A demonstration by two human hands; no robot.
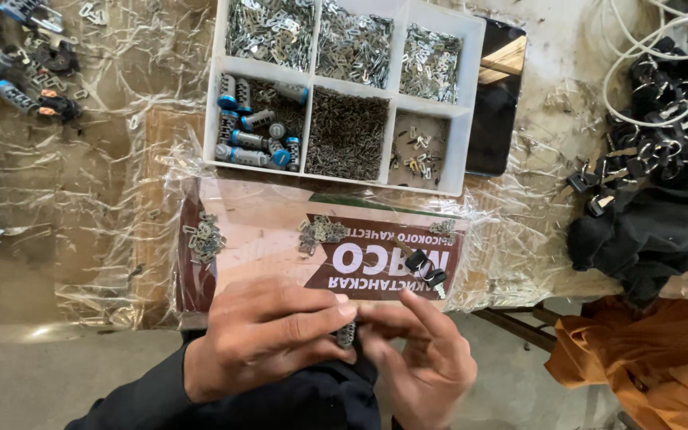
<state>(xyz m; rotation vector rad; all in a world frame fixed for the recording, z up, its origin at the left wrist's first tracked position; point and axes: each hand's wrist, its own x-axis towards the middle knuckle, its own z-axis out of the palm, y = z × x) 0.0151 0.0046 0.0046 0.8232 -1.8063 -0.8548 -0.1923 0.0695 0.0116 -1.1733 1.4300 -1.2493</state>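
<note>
Both hands meet at the near edge of the table: the left hand (260, 338) and right hand (424, 358) pinch a small grey cylinder (346, 334) between their fingertips. Just beyond lies a printed bag (280, 231) with metal clips (205, 237) and a black key (425, 267). Farther off stands a white tray (463, 103) of parts.
</note>
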